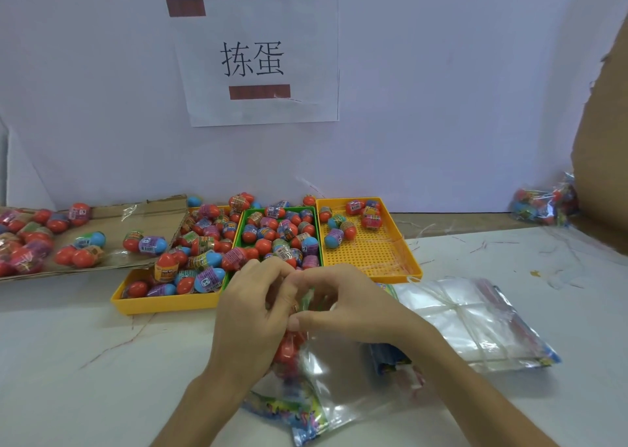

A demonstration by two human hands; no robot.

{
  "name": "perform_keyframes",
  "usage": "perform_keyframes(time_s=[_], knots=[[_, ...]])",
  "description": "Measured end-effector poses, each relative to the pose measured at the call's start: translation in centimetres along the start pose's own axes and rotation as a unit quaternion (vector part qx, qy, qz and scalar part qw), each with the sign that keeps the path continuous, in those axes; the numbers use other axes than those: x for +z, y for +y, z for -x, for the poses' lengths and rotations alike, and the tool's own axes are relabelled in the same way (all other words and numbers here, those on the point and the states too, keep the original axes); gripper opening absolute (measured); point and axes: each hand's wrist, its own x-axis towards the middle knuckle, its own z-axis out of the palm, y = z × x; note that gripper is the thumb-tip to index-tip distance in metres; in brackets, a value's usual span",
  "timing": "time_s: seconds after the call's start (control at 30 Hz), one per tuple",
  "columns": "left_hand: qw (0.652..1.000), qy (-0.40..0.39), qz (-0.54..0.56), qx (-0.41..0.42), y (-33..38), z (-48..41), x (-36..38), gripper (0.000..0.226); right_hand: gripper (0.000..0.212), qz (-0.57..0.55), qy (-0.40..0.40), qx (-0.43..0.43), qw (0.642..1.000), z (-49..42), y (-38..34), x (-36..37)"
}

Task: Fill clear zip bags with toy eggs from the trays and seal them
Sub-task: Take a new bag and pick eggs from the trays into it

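White worktop, near edge: a bag lies with eggs inside. Left hand and right hand both pinch its mouth, probably pressing the zip closed. Beyond, the stocked trays sit within easy reach for the next fill.

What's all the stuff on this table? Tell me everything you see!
toy eggs: many, red with blue, purple or green, in the trays and on the cardboard
left yellow tray: one, yellow, full, mid-table
green tray: one, green, full, between the yellow trays
right yellow tray: one, yellow, few eggs at its far end
cardboard sheet: one, brown, far left
held zip bag: one, clear, eggs inside, front
stack of empty bags: one tied bundle, clear, right
filled bag: one, clear, far right
paper sign: one, white, wall
left hand: pinches the held bag's top
right hand: pinches it too
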Motion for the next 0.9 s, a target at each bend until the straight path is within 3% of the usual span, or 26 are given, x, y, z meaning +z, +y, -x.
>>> perform_keyframes(time_s=[0.13,0.3,0.4,0.47,0.5,0.63,0.7,0.8,0.9], knots=[[0.997,0.037,0.054,-0.049,0.2,-0.5,-0.2,0.022,0.007,0.002,0.095,-0.017,0.995,-0.2,0.2,-0.3],[0.972,0.036,0.158,-0.173,0.1,-0.8,-0.7,0.019,0.018,-0.064,0.210,-0.055,0.974,-0.2,0.2,-1.2],[0.937,-0.027,0.248,-0.243,0.3,-1.8,-0.4,0.043,0.017,-0.125,0.223,-0.087,0.963,-0.1,-0.2,-1.6],[0.881,-0.099,0.326,-0.327,0.3,-2.9,-0.2,0.063,0.014,-0.142,0.230,-0.093,0.958,-0.1,-0.5,-1.8],[0.865,-0.122,0.352,-0.337,0.2,-2.8,-0.1,0.055,0.014,-0.140,0.233,-0.096,0.958,0.0,-0.6,-1.8],[0.876,-0.158,0.373,-0.261,0.2,-0.9,-0.4,0.030,0.039,-0.104,0.258,-0.086,0.957,-0.1,-1.0,-1.6],[0.876,-0.115,0.379,-0.274,-0.3,-0.8,-0.2,0.024,0.060,-0.117,0.251,-0.059,0.959,0.0,-1.0,-1.6],[0.879,-0.041,0.351,-0.320,-0.7,-1.4,0.1,0.021,0.082,-0.116,0.150,0.006,0.982,0.0,-0.7,-1.8],[0.884,-0.015,0.352,-0.307,-0.6,-1.4,-0.2,0.026,0.074,-0.089,0.102,0.036,0.990,0.0,-0.3,-1.1]])
